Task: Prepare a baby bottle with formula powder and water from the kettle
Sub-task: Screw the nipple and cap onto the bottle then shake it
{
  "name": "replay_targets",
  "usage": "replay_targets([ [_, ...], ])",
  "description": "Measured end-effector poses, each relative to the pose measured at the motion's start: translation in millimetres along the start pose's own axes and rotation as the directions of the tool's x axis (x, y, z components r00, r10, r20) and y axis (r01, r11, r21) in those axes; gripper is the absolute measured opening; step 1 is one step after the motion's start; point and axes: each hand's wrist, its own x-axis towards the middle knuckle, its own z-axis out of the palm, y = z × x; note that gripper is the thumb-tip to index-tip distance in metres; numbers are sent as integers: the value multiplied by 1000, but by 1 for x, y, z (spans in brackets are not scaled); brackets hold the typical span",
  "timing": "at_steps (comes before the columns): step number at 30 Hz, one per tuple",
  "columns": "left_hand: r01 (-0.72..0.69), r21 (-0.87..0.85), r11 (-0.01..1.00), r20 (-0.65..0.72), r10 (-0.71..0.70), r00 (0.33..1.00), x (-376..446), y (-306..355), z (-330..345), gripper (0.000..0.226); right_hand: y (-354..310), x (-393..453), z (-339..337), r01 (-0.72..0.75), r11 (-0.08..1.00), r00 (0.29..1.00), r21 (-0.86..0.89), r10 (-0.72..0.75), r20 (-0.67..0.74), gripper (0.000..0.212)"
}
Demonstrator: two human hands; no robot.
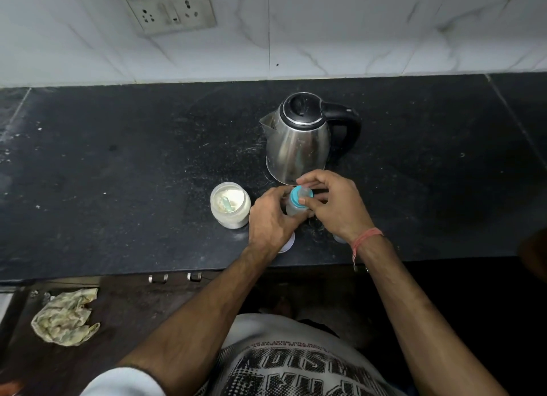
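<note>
A clear baby bottle (294,207) with a blue collar (297,199) stands on the black counter (118,173), just in front of the steel kettle (299,142). My left hand (270,221) wraps the bottle's body from the left. My right hand (331,201) pinches the blue collar and cap at the top with thumb and fingers. To the left, an open jar of white formula powder (230,205) holds a pale scoop (227,205). The kettle's lid is closed, spout to the left, black handle to the right.
A white lid (288,243) lies on the counter partly under my left wrist. Another small pale piece (339,238) shows under my right wrist. A crumpled cloth (65,318) lies on a lower surface at bottom left. A wall socket (171,7) sits on the tiled wall.
</note>
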Motion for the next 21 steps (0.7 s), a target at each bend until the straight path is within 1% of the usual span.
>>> replay_targets([
  [4, 9, -4, 1000, 24, -9, 1000, 1, -2, -1, 65, -4, 1, -1, -6, 1000, 1000, -20, 6, 13, 40],
  [8, 19, -15, 1000, 18, -19, 1000, 0, -2, -2, 64, -2, 2, 5, -7, 990, 999, -141, 12, 39, 48],
  [13, -2, -5, 1000, 37, 2, 999, 0, 3, -5, 69, 0, 2, 7, 76, 967, 995, -243, -59, 74, 44],
  [16, 0, 11, 1000, 33, -1, 999, 0, 3, -5, 68, -4, 2, 5, 97, 950, 992, -298, -67, 110, 44],
  [21, 3, 23, 1000, 34, -4, 999, 1, -1, -3, 70, -9, 2, 3, 120, 942, 986, -315, -75, 151, 48],
])
